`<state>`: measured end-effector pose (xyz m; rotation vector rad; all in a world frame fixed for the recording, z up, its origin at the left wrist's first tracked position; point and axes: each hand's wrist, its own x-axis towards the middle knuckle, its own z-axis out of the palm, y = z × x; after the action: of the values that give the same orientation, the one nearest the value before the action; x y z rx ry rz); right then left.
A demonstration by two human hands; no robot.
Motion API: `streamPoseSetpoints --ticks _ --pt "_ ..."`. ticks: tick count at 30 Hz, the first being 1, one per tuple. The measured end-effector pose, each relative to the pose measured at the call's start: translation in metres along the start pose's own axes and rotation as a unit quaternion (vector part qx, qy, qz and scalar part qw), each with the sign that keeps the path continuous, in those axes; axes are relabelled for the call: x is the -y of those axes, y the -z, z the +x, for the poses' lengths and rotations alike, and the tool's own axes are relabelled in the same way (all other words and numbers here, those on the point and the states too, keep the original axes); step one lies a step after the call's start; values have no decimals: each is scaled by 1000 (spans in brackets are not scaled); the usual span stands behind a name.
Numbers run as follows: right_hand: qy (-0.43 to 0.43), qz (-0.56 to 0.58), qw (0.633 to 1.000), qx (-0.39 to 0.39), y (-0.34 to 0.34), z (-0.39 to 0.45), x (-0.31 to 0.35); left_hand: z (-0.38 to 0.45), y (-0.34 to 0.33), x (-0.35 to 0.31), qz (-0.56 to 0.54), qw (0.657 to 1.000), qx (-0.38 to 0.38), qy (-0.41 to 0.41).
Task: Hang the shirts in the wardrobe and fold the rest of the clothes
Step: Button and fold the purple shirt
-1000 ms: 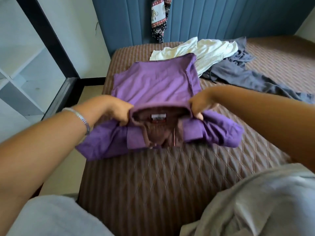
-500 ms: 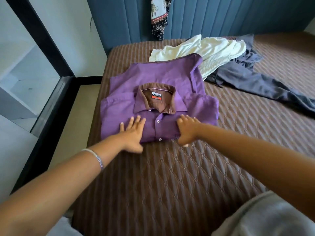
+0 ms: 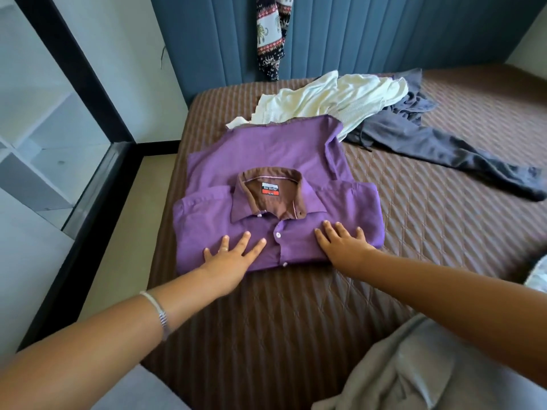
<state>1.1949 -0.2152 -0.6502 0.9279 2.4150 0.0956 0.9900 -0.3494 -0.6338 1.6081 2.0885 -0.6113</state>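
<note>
A purple button-up shirt [image 3: 275, 161] with a brown inner collar lies folded on the brown quilted bed [image 3: 296, 315], collar side up. My left hand [image 3: 229, 258] presses flat on its lower left front, fingers spread. My right hand [image 3: 343, 247] presses flat on the lower right front, fingers straight. Behind the shirt lies a crumpled cream garment [image 3: 331, 99], and to its right a dark grey garment [image 3: 438, 143] stretches across the bed.
A patterned cloth [image 3: 270, 34] hangs on the blue padded headboard [image 3: 384, 34]. White shelves behind a black frame [image 3: 38, 137] stand at the left, across a strip of floor [image 3: 118, 241]. Grey fabric [image 3: 414, 371] lies at the lower right.
A second ago both hands gripped the shirt at the collar and folded it over. The fold now lies flat, and both hands have moved to its front and spread out on it.
</note>
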Motion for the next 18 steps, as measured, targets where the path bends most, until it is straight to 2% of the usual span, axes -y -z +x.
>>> streamPoseSetpoints --ticks 6,8,9,10,11,12,13,14,15,18 --pt "43 -35 991 125 -12 -75 22 -65 -41 -33 26 995 89 -22" --pt "74 -35 981 177 0 -85 12 -76 -44 -32 11 995 90 -43" --pt "90 -11 977 192 10 -83 5 -77 -42 -29 -16 996 61 -55" --pt "96 44 977 187 19 -77 0 -76 -38 -26 -62 996 -4 -63" --pt "90 128 977 144 26 -70 -6 -71 -35 -23 -113 987 -96 -69" --pt "76 205 973 68 27 -61 -9 -63 -34 -20 -148 968 -191 -65" --pt "55 248 967 -17 23 -52 -13 -52 -34 -17 -151 949 -272 -52" --pt "30 253 965 -69 14 -44 -15 -40 -37 -12 -132 940 -312 -30" --pt "12 230 970 -74 3 -39 -17 -31 -44 -7 -118 944 -310 -5" --pt "-5 151 987 57 -24 -23 -33 -10 -69 7 -131 959 -243 68"
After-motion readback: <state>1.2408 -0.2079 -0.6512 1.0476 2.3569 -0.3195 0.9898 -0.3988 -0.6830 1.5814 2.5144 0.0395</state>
